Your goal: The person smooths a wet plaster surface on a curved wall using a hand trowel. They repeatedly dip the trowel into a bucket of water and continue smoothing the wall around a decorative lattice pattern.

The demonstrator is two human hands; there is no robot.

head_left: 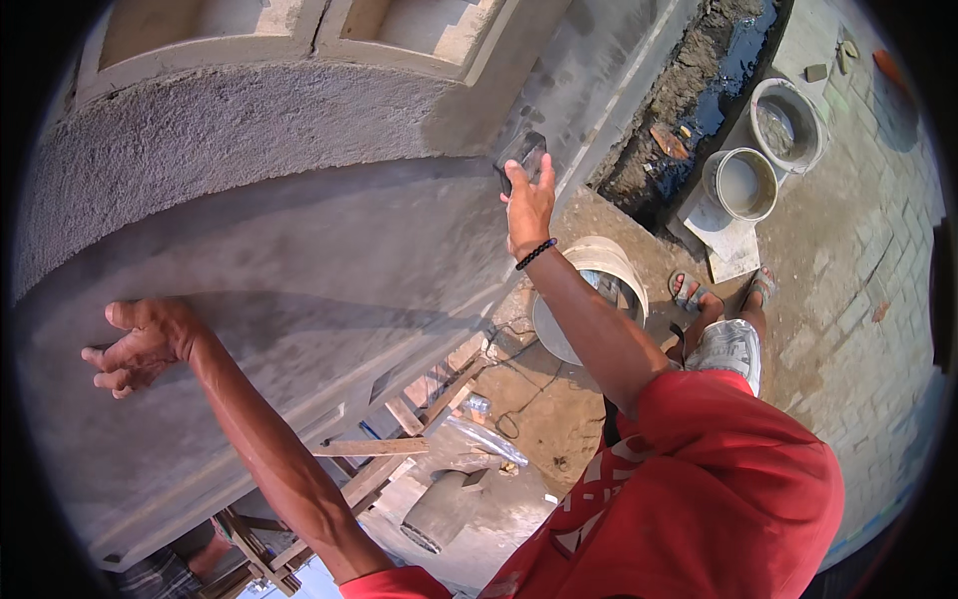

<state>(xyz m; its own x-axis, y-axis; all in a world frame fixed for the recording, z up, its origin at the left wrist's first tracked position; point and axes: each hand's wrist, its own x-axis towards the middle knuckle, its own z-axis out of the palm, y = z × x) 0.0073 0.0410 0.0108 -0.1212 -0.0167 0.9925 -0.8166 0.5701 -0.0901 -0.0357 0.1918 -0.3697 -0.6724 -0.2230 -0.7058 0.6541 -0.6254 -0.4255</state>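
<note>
My right hand [529, 212], a dark beaded band at its wrist, grips a small dark block [522, 160] against the smooth grey plastered ledge [299, 250], near its right-hand end. The block's kind is not clear, and my fingers partly cover it. Farther left, my left hand [145, 344] is over the same ledge with its fingers apart and partly bent, holding nothing. Whether it touches the plaster cannot be made out. Above the ledge runs a rough, curved plaster band [259, 130] below pale window-like frames [399, 35].
A large pale bucket [619, 260] stands below my right forearm. Two more buckets, a smaller one [740, 185] and a wider one [788, 125], stand beside a wet trench [733, 60]. Wooden planks [369, 446] and a grey pipe [439, 514] lie below the ledge. Another person's checked clothing [150, 579] shows lower left.
</note>
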